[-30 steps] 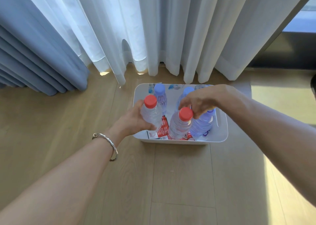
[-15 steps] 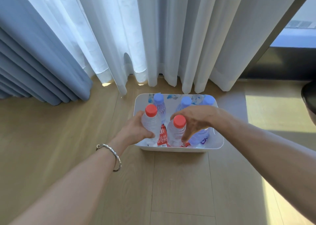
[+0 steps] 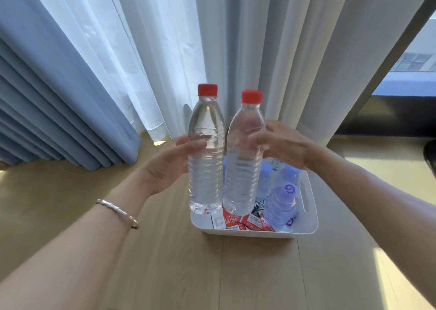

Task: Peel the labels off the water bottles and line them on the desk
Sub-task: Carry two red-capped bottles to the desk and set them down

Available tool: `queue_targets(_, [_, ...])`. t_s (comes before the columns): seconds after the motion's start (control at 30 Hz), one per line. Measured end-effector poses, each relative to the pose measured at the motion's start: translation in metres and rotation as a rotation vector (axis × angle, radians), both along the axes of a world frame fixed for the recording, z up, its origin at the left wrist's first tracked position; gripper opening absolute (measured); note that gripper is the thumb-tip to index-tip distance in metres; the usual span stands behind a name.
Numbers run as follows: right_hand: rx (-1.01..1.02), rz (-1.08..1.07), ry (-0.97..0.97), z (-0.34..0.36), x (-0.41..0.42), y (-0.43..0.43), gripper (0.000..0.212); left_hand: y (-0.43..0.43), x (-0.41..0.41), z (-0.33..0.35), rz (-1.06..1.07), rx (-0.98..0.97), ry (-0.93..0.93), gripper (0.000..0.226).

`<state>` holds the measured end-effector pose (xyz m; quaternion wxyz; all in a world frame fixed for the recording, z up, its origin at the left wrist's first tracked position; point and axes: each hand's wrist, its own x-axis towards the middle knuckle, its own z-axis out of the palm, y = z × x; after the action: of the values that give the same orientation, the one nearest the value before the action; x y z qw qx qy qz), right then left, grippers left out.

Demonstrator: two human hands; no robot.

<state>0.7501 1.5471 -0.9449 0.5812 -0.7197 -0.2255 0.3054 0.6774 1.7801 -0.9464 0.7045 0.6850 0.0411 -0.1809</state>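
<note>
My left hand (image 3: 167,165) grips a clear, label-free water bottle with a red cap (image 3: 205,168), held upright in the air. Right beside it, my right hand (image 3: 280,145) holds a second bare red-capped bottle (image 3: 244,170), also upright and almost touching the first. Both hang above the white bin (image 3: 306,227) on the wooden floor. Inside the bin stand several bottles with blue-violet caps (image 3: 282,203), and loose red-and-white peeled labels (image 3: 238,220) lie on its bottom.
White sheer curtains (image 3: 179,50) hang straight ahead and blue drapes (image 3: 47,97) to the left. A dark window frame (image 3: 387,57) slants at the right. Light wood flooring (image 3: 212,274) spreads in front of the bin.
Both hands have lifted the two red-capped bottles up out of the bin to chest height; the view has tilted upward toward the curtains.
</note>
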Motion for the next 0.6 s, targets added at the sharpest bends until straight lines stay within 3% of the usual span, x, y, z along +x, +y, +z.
queue_targets(0.1, [0.286, -0.276, 0.210, -0.002, 0.000, 0.017, 0.068, -0.018, 0.000, 0.018, 0.113, -0.136, -0.020, 0.080])
queue_targets(0.17, [0.330, -0.482, 0.261, -0.002, 0.000, 0.028, 0.081, -0.031, 0.003, 0.024, 0.144, -0.250, -0.027, 0.066])
queue_targets(0.23, [0.299, -0.582, 0.252, -0.002, -0.001, 0.034, 0.090, -0.036, 0.007, 0.026, 0.136, -0.305, -0.017, 0.074])
queue_targets(0.33, [0.241, -0.566, 0.214, -0.001, -0.005, 0.035, 0.089, -0.040, 0.010, 0.026, 0.169, -0.110, -0.086, 0.106])
queue_targets(0.47, [0.223, -0.424, 0.159, -0.001, -0.012, 0.033, 0.100, -0.041, 0.010, 0.018, 0.269, 0.019, -0.129, 0.116])
queue_targets(0.53, [0.189, -0.394, 0.074, -0.002, -0.017, 0.034, 0.099, -0.041, 0.010, 0.017, 0.284, -0.022, -0.119, 0.103])
queue_targets(0.6, [0.149, -0.431, 0.032, -0.004, -0.018, 0.036, 0.094, -0.042, 0.008, 0.018, 0.285, -0.062, -0.129, 0.072])
